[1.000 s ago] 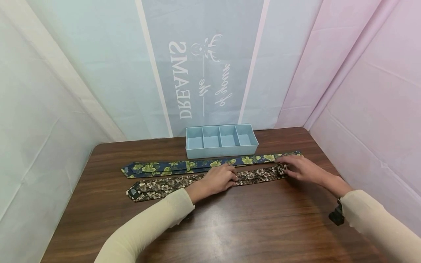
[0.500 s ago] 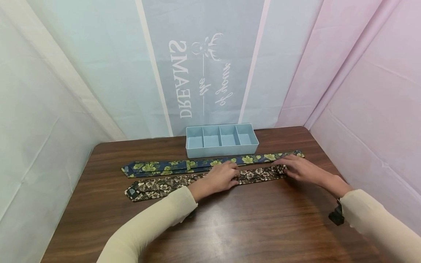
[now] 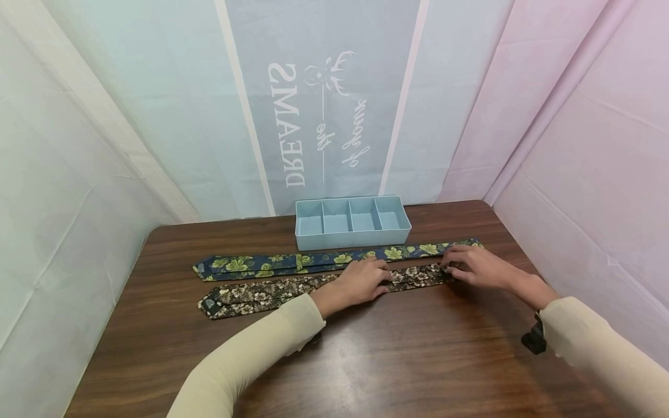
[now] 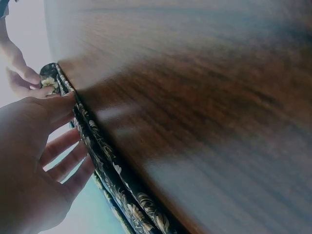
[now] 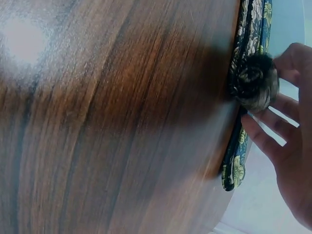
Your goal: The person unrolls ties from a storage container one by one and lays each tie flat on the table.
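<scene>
A dark brown floral necktie (image 3: 245, 299) lies lengthwise across the table, folded along its length, its wide pointed end at the left. Its right end is coiled into a roll (image 5: 253, 80), which my right hand (image 3: 481, 268) grips between thumb and fingers. My left hand (image 3: 364, 281) rests on the tie's middle; in the left wrist view its fingers (image 4: 73, 161) are fairly straight and touch the tie's edge. Just behind runs a blue necktie (image 3: 324, 261) with yellow-green flowers, laid out flat. The right hand overlaps its narrow end in the head view.
A light blue box (image 3: 352, 239) with several compartments stands behind the ties, near the table's back edge. Fabric walls (image 3: 172, 116) enclose the wooden table (image 3: 376, 360) at the back and both sides.
My left hand has slid a little to the right along the brown tie. The right-hand fingers have shifted slightly at the rolled end. Box and blue tie stay put.
</scene>
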Demonstrator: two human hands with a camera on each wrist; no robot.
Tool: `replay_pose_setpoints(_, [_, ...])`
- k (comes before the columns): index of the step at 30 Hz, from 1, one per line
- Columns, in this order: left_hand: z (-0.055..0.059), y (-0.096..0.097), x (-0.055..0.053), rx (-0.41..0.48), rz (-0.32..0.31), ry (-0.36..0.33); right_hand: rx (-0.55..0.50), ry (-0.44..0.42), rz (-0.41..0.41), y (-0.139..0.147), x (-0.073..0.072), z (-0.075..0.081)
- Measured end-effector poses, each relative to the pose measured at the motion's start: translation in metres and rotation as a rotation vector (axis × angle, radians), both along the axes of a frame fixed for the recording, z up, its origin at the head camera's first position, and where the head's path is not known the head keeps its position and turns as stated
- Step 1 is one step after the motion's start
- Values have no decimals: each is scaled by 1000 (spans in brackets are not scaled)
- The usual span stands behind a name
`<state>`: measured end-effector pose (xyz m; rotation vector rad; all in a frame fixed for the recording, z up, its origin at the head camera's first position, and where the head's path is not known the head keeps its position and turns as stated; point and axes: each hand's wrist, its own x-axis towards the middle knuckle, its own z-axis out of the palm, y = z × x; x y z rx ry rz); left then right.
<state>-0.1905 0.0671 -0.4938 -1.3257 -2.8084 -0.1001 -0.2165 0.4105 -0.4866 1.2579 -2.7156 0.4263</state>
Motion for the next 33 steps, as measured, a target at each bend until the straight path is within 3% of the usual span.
replay_pose_setpoints(6, [0, 0, -1, -12, -1, 13, 11, 55, -49, -3, -1, 3])
replay_pose_setpoints(15, [1, 0, 1, -18, -2, 7, 59, -1, -127, 3, 0, 4])
replay_pose_setpoints(26, [1, 0, 1, -6, 5, -4, 28, 3, -28, 17, -1, 1])
replay_pose_setpoints(33, [1, 0, 1, -14, 4, 1, 40, -56, -85, 26, -1, 3])
